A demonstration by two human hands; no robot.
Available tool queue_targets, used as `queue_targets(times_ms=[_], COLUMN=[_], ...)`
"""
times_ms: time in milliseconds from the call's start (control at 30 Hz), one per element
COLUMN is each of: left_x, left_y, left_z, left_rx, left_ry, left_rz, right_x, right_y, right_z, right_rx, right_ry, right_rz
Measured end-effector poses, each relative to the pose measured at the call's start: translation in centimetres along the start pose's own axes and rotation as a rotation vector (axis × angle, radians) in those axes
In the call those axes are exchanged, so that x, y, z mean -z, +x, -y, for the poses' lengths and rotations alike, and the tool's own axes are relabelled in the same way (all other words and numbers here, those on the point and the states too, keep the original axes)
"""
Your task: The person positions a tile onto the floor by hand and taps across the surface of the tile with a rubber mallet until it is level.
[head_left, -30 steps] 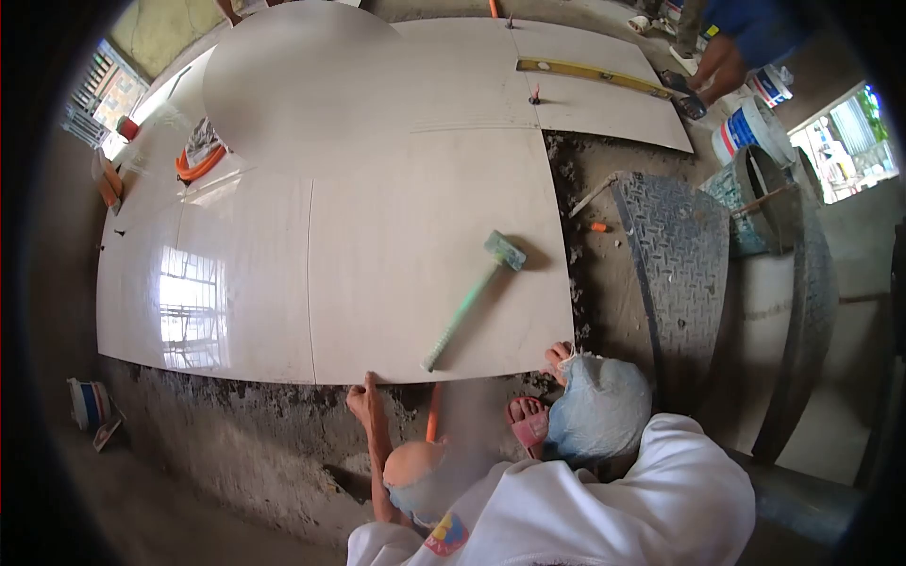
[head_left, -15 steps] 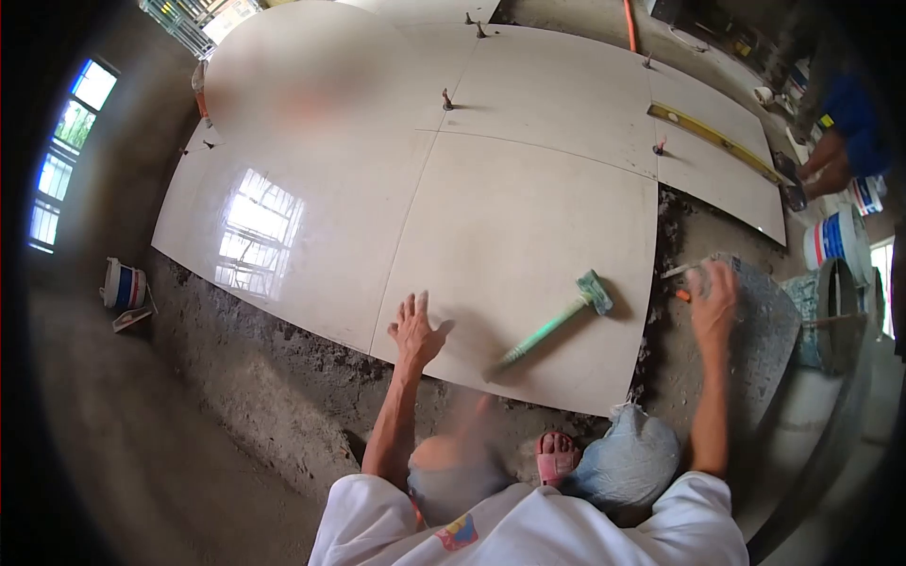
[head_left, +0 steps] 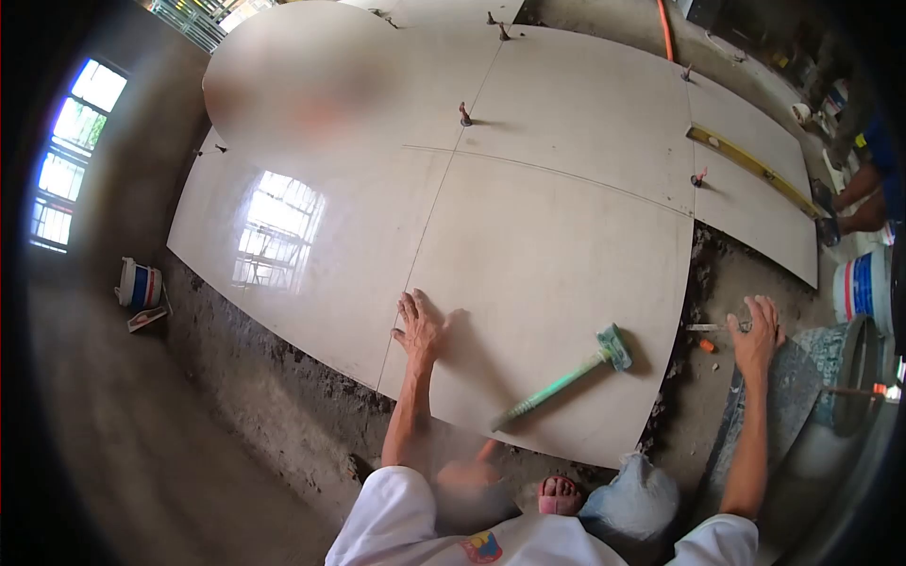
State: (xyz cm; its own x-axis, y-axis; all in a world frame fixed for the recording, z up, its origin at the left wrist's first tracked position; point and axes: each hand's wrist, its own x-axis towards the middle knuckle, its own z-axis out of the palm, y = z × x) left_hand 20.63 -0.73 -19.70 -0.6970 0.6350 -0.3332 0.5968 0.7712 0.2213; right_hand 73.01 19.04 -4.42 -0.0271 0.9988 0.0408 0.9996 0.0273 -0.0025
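My left hand (head_left: pixel 422 330) rests with fingers spread on a large cream floor tile (head_left: pixel 557 255), right beside the joint with the neighbouring glossy tile (head_left: pixel 321 340). A green mallet (head_left: pixel 557 385) lies on the same tile, its head to the upper right and its handle toward me. Past the tile's right edge, my right hand (head_left: pixel 758 341) is open, fingers apart, over the rough floor. Its fingertips are close to the end of a thin pale tool (head_left: pixel 706 327). A small orange piece (head_left: pixel 707 346) lies just left of that hand.
A yellow spirit level (head_left: pixel 755 168) lies on the far right tile, by another person's foot (head_left: pixel 828 231). Grey board (head_left: pixel 769 401) and buckets (head_left: pixel 861 288) stand right. Another bucket (head_left: pixel 140 285) and a trowel (head_left: pixel 148 318) sit left. Small clips (head_left: pixel 465 115) stick up from joints.
My view has shifted, so the tiles sit lower and farther right. My right hand has moved outward from the orange piece, its fingers spreading. My left hand stays on the tile, nearer the joint.
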Motion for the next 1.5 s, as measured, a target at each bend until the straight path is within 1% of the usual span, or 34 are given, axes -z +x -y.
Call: queue_targets(times_ms=[100,167,200,267,300,333,367,400,433,467,500,567,633,667,700,733,867,933,967,1000,1033,1100,1167,1200,1233,1267,1300,1333,1400,1433,1467,1500], left_x=[0.6,1.4,0.1,-1.4,-0.3,0.3,-1.0,1.0,3.5,5.5,7.7,12.1,15.5,17.0,18.4,19.6,23.5,24.7,25.2,25.3,25.3,24.5,24.7,24.4,24.3,24.2,24.2,23.7,23.5,23.8,24.6,25.5], left_y=[-0.6,-2.5,-3.4,-6.9,-10.6,-14.6,-18.1,-21.7,-25.6,-28.5,-31.0,-34.4,-36.4,-37.2,-37.9,-38.5,-40.3,-41.1,-41.6,-42.3,-42.9,-43.8,-44.4,-44.4,-44.6,-44.9,-45.1,-45.2,-44.9,-44.9,-43.7,-42.5], left_z=[-0.3,0.0,3.2,9.7,12.1,15.4,21.9,22.9,21.6,19.6,16.9,10.0,3.7,0.9,-1.7,-3.9,-10.5,-13.4,-14.9,-16.6,-17.4,-15.5,-13.9,-13.5,-12.9,-12.4,-11.6,-11.2,-10.3,-10.1,-11.1,-12.1], left_rx=[0.035,0.170,0.067,0.074,-0.010,-0.085,-0.311,-0.292,-0.137,0.013,0.118,0.232,0.249,0.252,0.252,0.250,0.218,0.180,0.165,0.153,0.145,0.275,0.307,0.312,0.308,0.304,0.301,0.299,0.311,0.333,0.352,0.370], left_ry=[0.005,-0.017,0.126,0.341,0.367,0.316,0.306,0.111,0.116,0.153,0.170,0.189,0.178,0.174,0.168,0.162,0.120,0.109,0.132,0.272,0.410,0.398,0.417,0.426,0.438,0.451,0.463,0.463,0.438,0.412,0.363,0.315], left_rz=[0.014,0.109,0.178,0.385,0.469,0.501,0.614,0.835,0.928,0.962,0.975,0.979,0.975,0.975,0.979,0.984,1.029,1.057,1.067,1.054,1.036,0.903,0.797,0.754,0.718,0.686,0.661,0.636,0.589,0.584,0.570,0.556], right_x=[-0.1,0.5,0.5,0.5,0.7,0.9,1.1,1.4,1.5,1.5,1.3,1.6,2.0,1.8,1.5,1.5,0.9,1.0,0.9,0.9,0.9,1.1,1.5,1.0,1.0,0.6,1.0,1.3,1.9,2.2,1.7,1.3], right_y=[0.3,0.4,0.4,0.6,0.8,0.9,1.0,1.3,1.1,1.2,1.2,1.5,1.8,1.8,1.8,1.8,1.9,1.8,2.0,2.1,2.1,2.1,2.2,2.2,2.4,2.0,2.0,2.0,2.0,1.9,1.9,2.3], right_z=[0.4,0.7,0.4,-0.2,-0.1,0.1,-0.1,-0.2,-0.4,-0.5,-0.6,-0.6,-0.6,-0.7,-0.8,-0.7,-0.9,-0.9,-1.0,-1.0,-1.3,-1.1,-0.7,-0.8,-0.7,-0.8,-0.6,-0.6,0.0,0.3,-0.1,0.2], right_rx=[-0.011,-0.070,-0.058,-0.039,-0.039,-0.037,-0.041,-0.036,-0.022,-0.024,-0.038,-0.073,-0.106,-0.105,-0.085,-0.087,-0.100,-0.108,-0.110,-0.108,-0.102,-0.081,-0.045,-0.021,-0.036,-0.037,-0.039,-0.032,-0.019,-0.004,-0.005,0.010], right_ry=[0.018,0.024,0.022,0.038,0.060,0.079,0.089,0.110,0.132,0.148,0.159,0.172,0.177,0.170,0.186,0.183,0.170,0.155,0.145,0.154,0.157,0.189,0.166,0.139,0.116,0.101,0.085,0.100,-0.005,-0.007,-0.048,-0.050], right_rz=[0.023,0.065,0.049,0.039,0.037,0.031,0.019,-0.006,-0.024,-0.045,-0.048,-0.009,0.046,0.044,-0.026,-0.010,-0.003,0.053,0.077,0.080,0.057,0.025,0.025,-0.020,0.032,0.012,0.064,0.071,0.117,0.074,0.174,0.153])
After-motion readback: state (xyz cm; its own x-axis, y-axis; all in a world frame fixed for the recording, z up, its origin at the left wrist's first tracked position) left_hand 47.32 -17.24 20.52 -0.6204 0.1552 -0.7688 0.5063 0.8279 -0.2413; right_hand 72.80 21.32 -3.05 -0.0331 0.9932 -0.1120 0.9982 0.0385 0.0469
